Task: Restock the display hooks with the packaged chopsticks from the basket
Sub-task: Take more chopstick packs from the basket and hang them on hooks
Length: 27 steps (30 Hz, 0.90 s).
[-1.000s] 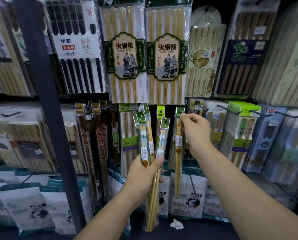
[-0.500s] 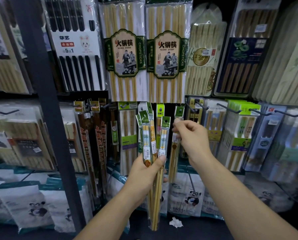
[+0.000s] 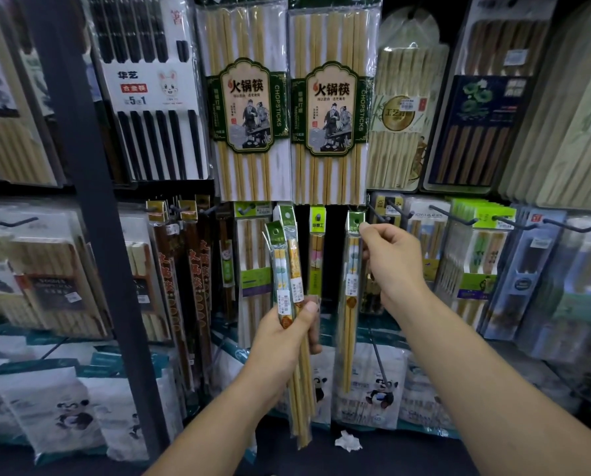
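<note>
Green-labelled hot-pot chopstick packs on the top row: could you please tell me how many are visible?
2. The left pack hangs at top centre; the right pack hangs directly beside it. More may hang hidden behind each.

Dim, cool light is washing the frame; the bottom is lying in shadow. Glare is streaking the packs (image 3: 328, 97) at upper centre. Edges are bowing and blurring, most at far left; the left hand (image 3: 283, 338) is showing sharp.
</note>
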Each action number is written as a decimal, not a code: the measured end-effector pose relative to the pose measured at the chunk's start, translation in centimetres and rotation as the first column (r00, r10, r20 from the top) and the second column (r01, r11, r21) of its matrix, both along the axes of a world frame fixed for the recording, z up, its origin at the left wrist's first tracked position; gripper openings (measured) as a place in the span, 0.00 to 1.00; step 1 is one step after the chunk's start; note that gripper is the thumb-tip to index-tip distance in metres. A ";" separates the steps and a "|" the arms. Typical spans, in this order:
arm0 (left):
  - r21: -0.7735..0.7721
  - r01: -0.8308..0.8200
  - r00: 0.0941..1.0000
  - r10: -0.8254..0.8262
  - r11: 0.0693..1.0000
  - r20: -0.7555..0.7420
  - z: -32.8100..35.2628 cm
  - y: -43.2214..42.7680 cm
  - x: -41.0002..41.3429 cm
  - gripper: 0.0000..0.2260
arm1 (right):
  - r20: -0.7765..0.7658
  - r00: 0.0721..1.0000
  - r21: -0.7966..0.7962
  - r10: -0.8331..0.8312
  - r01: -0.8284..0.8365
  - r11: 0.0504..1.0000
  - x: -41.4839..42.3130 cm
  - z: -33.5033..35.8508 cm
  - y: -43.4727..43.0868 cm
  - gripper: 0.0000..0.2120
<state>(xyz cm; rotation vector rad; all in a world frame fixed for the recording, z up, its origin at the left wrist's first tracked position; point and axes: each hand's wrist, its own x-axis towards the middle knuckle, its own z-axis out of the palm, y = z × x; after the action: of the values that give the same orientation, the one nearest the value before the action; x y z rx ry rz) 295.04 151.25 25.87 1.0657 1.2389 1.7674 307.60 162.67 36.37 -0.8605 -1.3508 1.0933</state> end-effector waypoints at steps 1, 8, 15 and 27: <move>-0.006 0.014 1.000 -0.014 1.000 -0.008 0.0 -0.1 -0.1 0.07 | 0.003 1.000 0.002 -0.007 0.007 1.000 -0.1 0.0 0.2 0.11; 0.005 0.099 0.993 -0.098 0.995 -0.068 -0.3 -0.3 -0.1 0.12 | 0.002 0.999 0.032 -0.046 0.046 0.998 -0.5 -0.2 1.0 0.15; -0.004 0.117 0.986 -0.117 0.993 -0.118 -0.2 -0.5 -0.1 0.11 | -0.007 0.997 0.041 -0.082 0.082 0.996 -0.9 -0.2 1.5 0.16; 0.002 0.145 0.989 -0.145 0.989 0.010 0.5 -0.8 0.2 0.10 | 0.011 0.987 0.059 -0.162 0.161 0.985 -0.7 -1.2 0.5 0.08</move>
<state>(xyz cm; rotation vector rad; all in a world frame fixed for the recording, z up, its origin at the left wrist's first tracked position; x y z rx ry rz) 295.22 150.46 26.32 1.1172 1.1248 1.6616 306.95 163.17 35.16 -0.9209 -1.2956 0.9202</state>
